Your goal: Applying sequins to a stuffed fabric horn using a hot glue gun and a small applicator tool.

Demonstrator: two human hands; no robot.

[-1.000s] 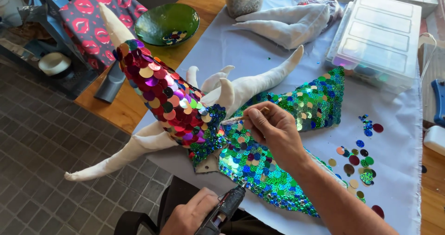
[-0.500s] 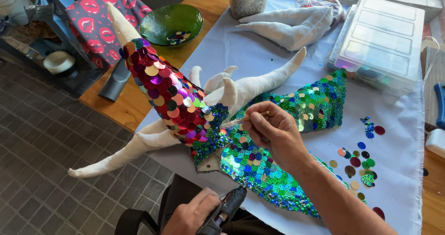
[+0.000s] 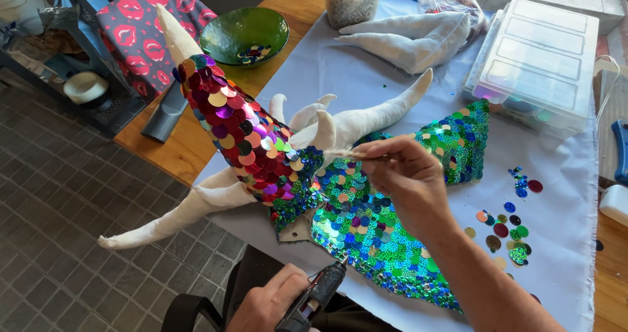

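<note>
A stuffed white fabric figure (image 3: pixel 356 122) with several pointed limbs lies on a pale cloth (image 3: pixel 562 214). One limb is covered in red, purple and gold sequins (image 3: pixel 239 139); the body and another limb carry green and blue sequins (image 3: pixel 373 230). My right hand (image 3: pixel 399 175) pinches a thin stick against the middle of the figure, where the sequins meet bare fabric. Near the bottom edge, my left hand (image 3: pixel 268 306) grips a black glue gun (image 3: pixel 317 296) with its nozzle pointing up at the green sequins.
Loose sequins (image 3: pixel 507 230) lie on the cloth at the right. A clear compartment box (image 3: pixel 540 60) stands at the back right, a green glass bowl (image 3: pixel 243 34) at the back left, more white fabric limbs (image 3: pixel 412 41) beyond. The wooden table edge (image 3: pixel 170 152) drops to tiled floor.
My right hand has shifted slightly on the figure's middle with the stick. The left hand with the glue gun stays low, almost unmoved.
</note>
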